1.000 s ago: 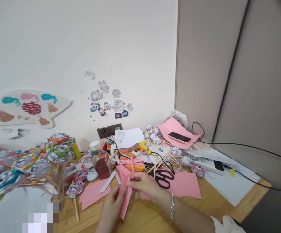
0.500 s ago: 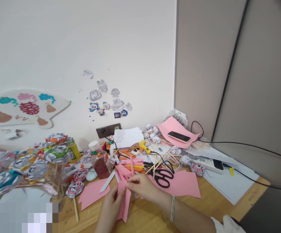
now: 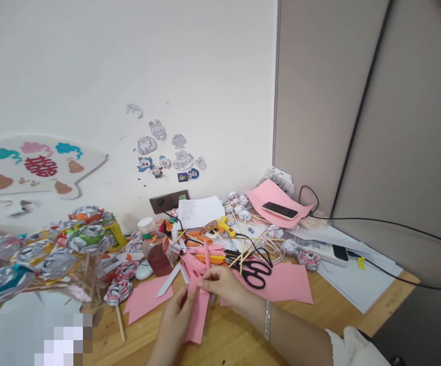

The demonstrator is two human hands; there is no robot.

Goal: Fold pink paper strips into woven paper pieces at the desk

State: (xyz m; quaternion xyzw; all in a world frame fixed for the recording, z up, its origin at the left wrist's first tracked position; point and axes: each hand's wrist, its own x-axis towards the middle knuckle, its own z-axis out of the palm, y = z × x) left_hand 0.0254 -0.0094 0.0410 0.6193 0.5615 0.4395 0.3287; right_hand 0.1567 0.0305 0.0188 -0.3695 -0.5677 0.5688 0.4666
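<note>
Both my hands are on a pink sheet of paper [image 3: 198, 320] that shows a lengthwise crease and hangs down toward the desk's front edge. My left hand [image 3: 178, 310] grips its left side, thumb on top. The fingers of my right hand [image 3: 218, 284] pinch its upper edge, close to the left fingertips. Just behind lie pink paper strips [image 3: 195, 265], partly hidden by my hands. Black-handled scissors [image 3: 256, 274] rest on more pink paper [image 3: 291, 284] right of my right hand. Another pink sheet [image 3: 147, 300] lies left of my left hand.
Paper flowers on sticks [image 3: 88, 239] crowd the left. A bottle of reddish liquid [image 3: 157, 249] stands behind my left hand. A yellow glue gun [image 3: 226, 227], wooden sticks and beads clutter the back. A phone [image 3: 280, 210] lies on pink paper; a black cable [image 3: 388, 277] crosses the right.
The pink paper has turned slightly and its front face now looks flatter. Both hands stay on it, nearly in place. The whole view has shifted a little.
</note>
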